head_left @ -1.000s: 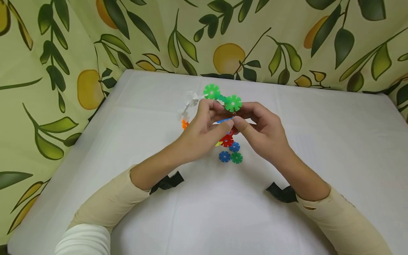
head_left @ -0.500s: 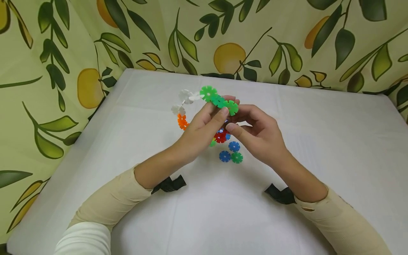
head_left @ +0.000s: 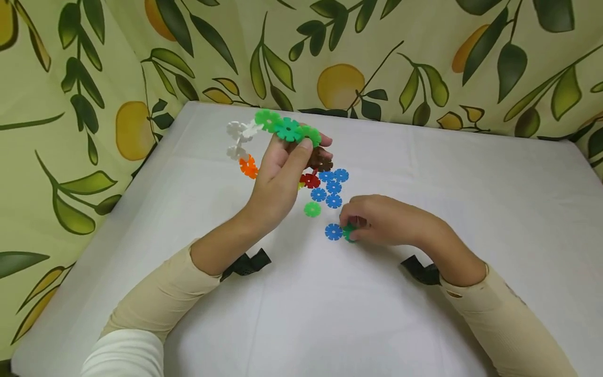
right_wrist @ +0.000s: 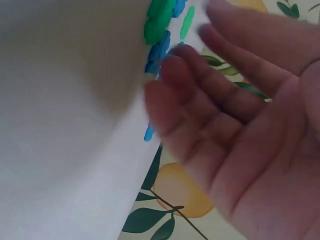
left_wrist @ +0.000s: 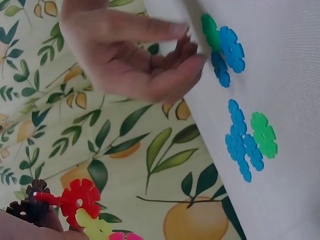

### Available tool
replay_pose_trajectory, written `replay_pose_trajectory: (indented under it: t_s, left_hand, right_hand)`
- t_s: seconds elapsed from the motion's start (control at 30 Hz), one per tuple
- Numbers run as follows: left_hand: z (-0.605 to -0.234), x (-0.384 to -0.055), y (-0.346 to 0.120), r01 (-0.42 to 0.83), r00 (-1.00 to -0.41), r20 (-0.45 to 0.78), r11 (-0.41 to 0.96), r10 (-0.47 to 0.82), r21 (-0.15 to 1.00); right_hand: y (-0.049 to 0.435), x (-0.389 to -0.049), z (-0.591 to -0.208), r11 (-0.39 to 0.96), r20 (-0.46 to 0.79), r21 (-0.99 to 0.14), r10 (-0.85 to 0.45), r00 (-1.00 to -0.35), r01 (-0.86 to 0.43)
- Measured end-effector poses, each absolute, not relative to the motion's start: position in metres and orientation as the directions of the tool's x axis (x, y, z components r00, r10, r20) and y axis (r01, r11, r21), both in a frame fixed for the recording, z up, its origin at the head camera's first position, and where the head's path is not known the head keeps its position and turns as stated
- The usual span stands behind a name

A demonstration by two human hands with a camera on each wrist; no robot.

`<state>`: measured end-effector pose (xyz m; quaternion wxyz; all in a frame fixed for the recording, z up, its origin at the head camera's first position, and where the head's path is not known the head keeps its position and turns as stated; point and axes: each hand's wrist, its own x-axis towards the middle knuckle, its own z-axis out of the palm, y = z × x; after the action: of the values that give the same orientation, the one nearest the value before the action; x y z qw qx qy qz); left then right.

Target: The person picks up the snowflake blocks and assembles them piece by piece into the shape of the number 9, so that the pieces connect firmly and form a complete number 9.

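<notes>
My left hand [head_left: 275, 191] holds a chain of interlocking snowflake discs [head_left: 288, 129] above the table, its thumb pressing on the green part. White, orange, brown, red and yellow discs also belong to the chain; the palm hides some of it. In the left wrist view a red disc [left_wrist: 80, 200] and a pink one show as well. My right hand [head_left: 393, 220] is low over the table with its fingers loosely bent beside a dark green disc [head_left: 347, 233]. Both wrist views show a gap between its fingers and thumb, with nothing held there.
A loose blue disc [head_left: 333, 232] lies beside the dark green one. Farther back, several blue discs [head_left: 333, 187] lie close together, with a light green disc [head_left: 312, 209] in front of them. A patterned curtain [head_left: 339, 63] hangs behind the white table [head_left: 301, 319].
My right hand has let go of the chain and moved down toward the loose discs. My left hand has carried the chain left and slightly back, uncovering the blue discs.
</notes>
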<state>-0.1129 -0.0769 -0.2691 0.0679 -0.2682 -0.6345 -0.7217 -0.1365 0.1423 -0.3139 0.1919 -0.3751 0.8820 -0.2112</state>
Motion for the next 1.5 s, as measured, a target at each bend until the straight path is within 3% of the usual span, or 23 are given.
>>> replay_pose_trajectory:
  t_s: [0.1,0.4,0.57,0.67,0.8,1.0,1.5]
  left_hand:
    - [-0.269,-0.113,-0.076,0.42,-0.853,0.454,-0.176,0.257,0.89]
    - [-0.267,-0.111,-0.075,0.358,-0.875,0.408,-0.22,0.262,0.908]
    - [-0.265,-0.112,-0.074,0.231,-0.905,0.334,-0.355,0.264,0.906]
    - [-0.266,-0.112,-0.074,0.176,-0.914,0.301,-0.399,0.274,0.9]
    - [-0.268,-0.112,-0.071,0.215,-0.898,0.34,-0.396,0.279,0.893]
    - [-0.273,-0.109,-0.067,0.36,-0.838,0.461,-0.341,0.291,0.868]
    - [-0.283,-0.102,-0.058,0.56,-0.703,0.628,-0.285,0.334,0.778]
  right_hand:
    - [0.142,-0.136,-0.316,0.677,-0.285,-0.489,-0.72,-0.633,-0.55]
    - [0.148,-0.133,-0.31,0.735,-0.412,-0.472,-0.672,-0.615,-0.487]
    - [0.155,-0.131,-0.295,0.592,-0.262,-0.645,-0.766,-0.587,-0.484]
    - [0.157,-0.127,-0.285,0.39,-0.064,-0.81,-0.801,-0.596,-0.437]
    - [0.154,-0.119,-0.274,0.098,0.136,-0.941,-0.767,-0.627,-0.324]
    - [0.145,-0.104,-0.266,-0.063,0.197,-0.975,-0.693,-0.693,-0.214]
    - [0.127,-0.094,-0.278,-0.199,0.258,-0.966,-0.658,-0.707,-0.167]
